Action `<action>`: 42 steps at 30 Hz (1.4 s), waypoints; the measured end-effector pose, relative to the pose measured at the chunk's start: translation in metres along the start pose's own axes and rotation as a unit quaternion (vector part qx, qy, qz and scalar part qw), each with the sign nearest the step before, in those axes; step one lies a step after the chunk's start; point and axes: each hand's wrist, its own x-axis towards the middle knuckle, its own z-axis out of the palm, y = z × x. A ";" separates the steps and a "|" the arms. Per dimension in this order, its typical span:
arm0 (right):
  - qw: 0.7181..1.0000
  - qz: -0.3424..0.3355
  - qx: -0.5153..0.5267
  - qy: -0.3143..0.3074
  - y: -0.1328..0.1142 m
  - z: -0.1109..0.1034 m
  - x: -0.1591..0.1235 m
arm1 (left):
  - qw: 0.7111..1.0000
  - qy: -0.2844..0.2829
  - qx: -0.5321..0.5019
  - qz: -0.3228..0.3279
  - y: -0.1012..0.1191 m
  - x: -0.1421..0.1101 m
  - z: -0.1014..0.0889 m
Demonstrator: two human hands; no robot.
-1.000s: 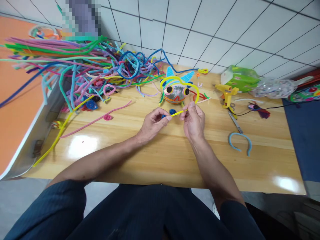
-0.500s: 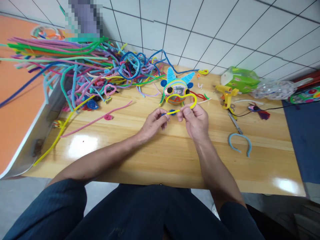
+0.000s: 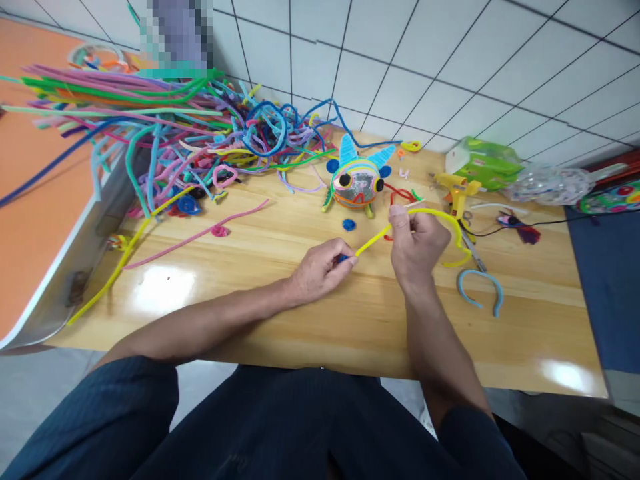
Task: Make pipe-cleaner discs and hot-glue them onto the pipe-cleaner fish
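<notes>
My left hand point(image 3: 323, 270) pinches a small blue coil point(image 3: 343, 258) together with one end of a yellow pipe cleaner point(image 3: 374, 242). Further along, my right hand point(image 3: 419, 243) is closed on the same pipe cleaner, which runs straight between both hands and then curves away to the right in a loose bend. Behind them stands a craft figure point(image 3: 356, 185) with light-blue horns, black-and-pink eyes and an orange band. A second blue coil point(image 3: 349, 225) lies flat in front of it. Part of a red pipe cleaner point(image 3: 400, 195) shows behind my right hand.
A large heap of coloured pipe cleaners point(image 3: 200, 133) fills the left back. To the right are a yellow glue gun point(image 3: 456, 192), scissors point(image 3: 474, 250), a bent light-blue piece point(image 3: 480, 277) and a green packet point(image 3: 483, 163). A pink strip point(image 3: 235, 220) lies left of my hands.
Both hands have moved nearer to me, the right one also further right. The yellow pipe cleaner is now stretched straight between them, its free part swung to the right. The craft figure is uncovered.
</notes>
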 end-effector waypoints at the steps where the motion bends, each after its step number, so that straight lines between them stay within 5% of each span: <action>1: 1.000 0.009 0.003 -0.002 0.004 0.001 0.004 | 1.000 0.012 -0.013 -0.015 0.000 0.000 0.000; 4: 0.991 0.068 0.087 -0.072 0.015 0.004 0.012 | 0.992 0.015 -0.097 -0.084 0.000 0.004 -0.001; 9: 0.891 0.138 0.300 -0.311 0.016 0.002 0.014 | 0.954 -0.034 -0.253 -0.156 0.003 0.011 -0.003; 14: 0.840 0.136 0.319 -0.416 0.009 -0.002 0.010 | 0.911 -0.039 -0.366 -0.185 0.005 0.018 -0.007; 18: 0.873 0.118 0.293 -0.372 0.007 0.003 0.009 | 0.884 -0.035 -0.411 -0.219 0.004 0.021 -0.007; 24: 0.917 0.104 0.254 -0.289 0.003 0.009 0.008 | 0.892 -0.036 -0.364 -0.267 -0.002 0.020 -0.005; 42: 0.927 0.130 0.250 -0.249 -0.002 0.026 -0.016 | 0.980 -0.019 -0.099 -0.172 -0.001 0.012 -0.007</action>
